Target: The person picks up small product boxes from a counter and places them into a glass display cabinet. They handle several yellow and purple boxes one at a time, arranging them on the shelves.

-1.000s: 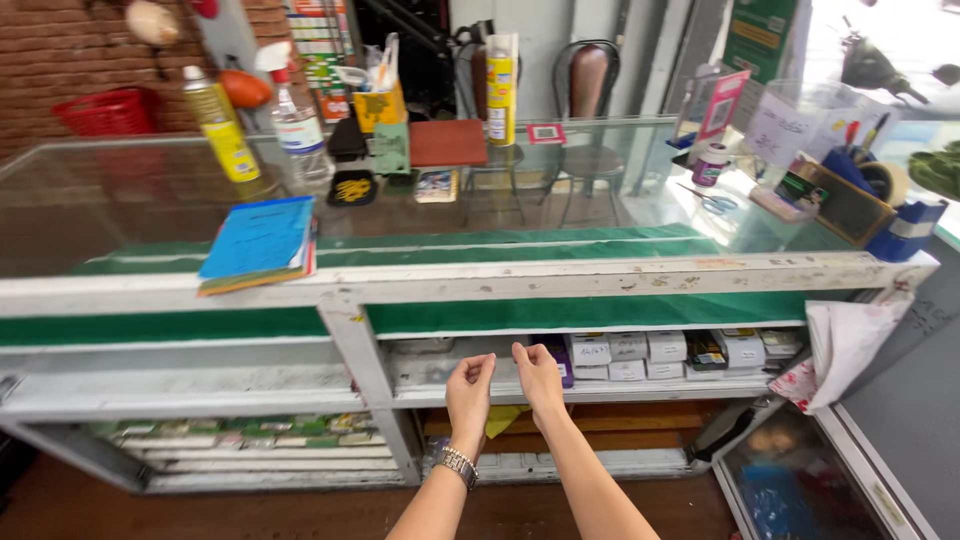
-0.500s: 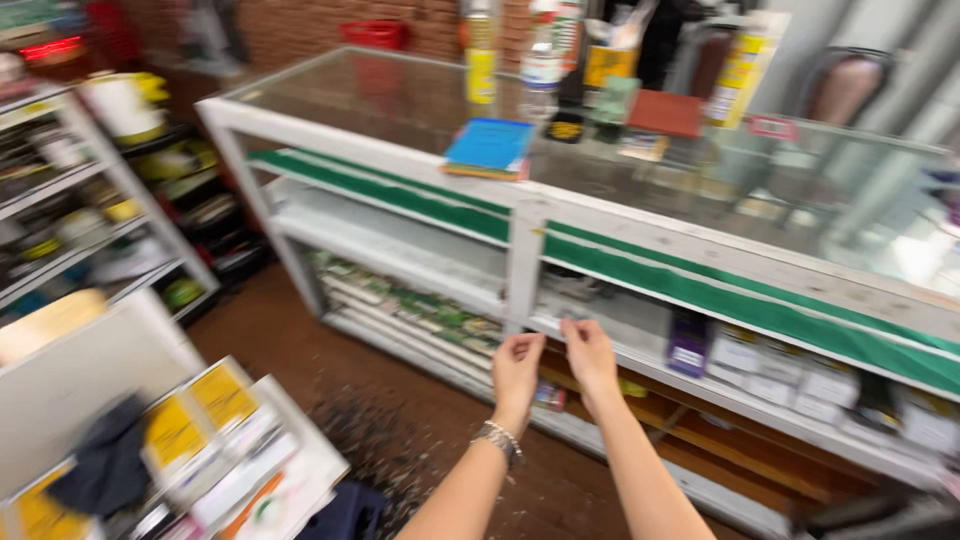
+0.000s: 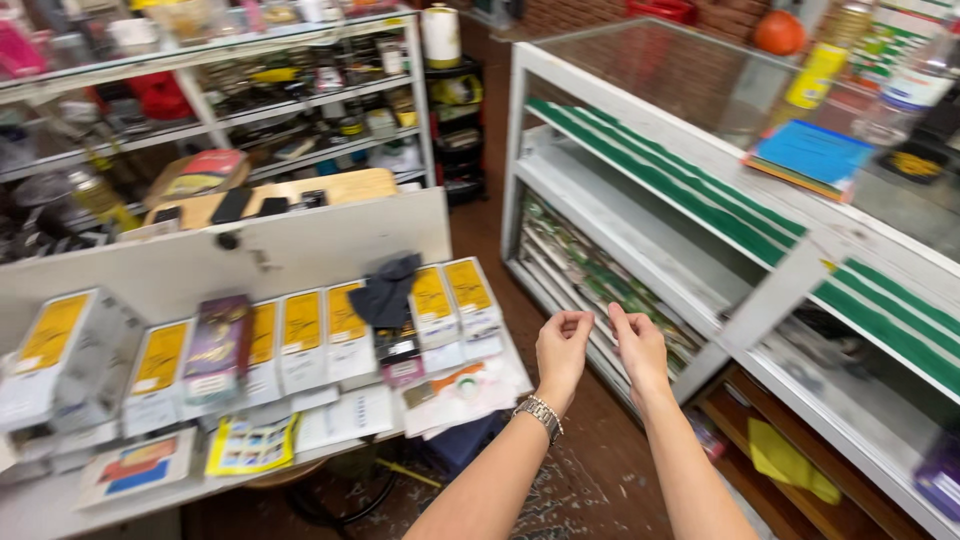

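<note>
1. The left hand point(image 3: 562, 352), with a metal watch point(image 3: 538, 415) on its wrist, and the right hand point(image 3: 638, 350) are hovering side by side in mid-air, close together but not touching; both are empty, fingers loosely curled and gripping nothing.
2. Nearest to the left hand, a row of white and yellow boxes point(image 3: 445, 300) is lying on a low white table point(image 3: 130, 495), with a dark cloth point(image 3: 385, 290) draped over some of them and loose papers point(image 3: 465, 392) spreading at the edge just beside the wrist.
3. A white board point(image 3: 300, 255) is standing behind the boxes, screening the lower part of the metal shelving point(image 3: 200, 110), which is crowded with small goods too blurred to name.
4. To the right, a glass display counter point(image 3: 700, 190) with green stripes is running away from the hands; a blue booklet point(image 3: 810, 155) and a yellow bottle point(image 3: 818, 75) are resting on its top.
5. Compared with half a second ago, the view is facing further left: the counter is now sitting off to the right, the table of boxes is filling the left, and the hands are remaining raised together, probably slightly more curled.
</note>
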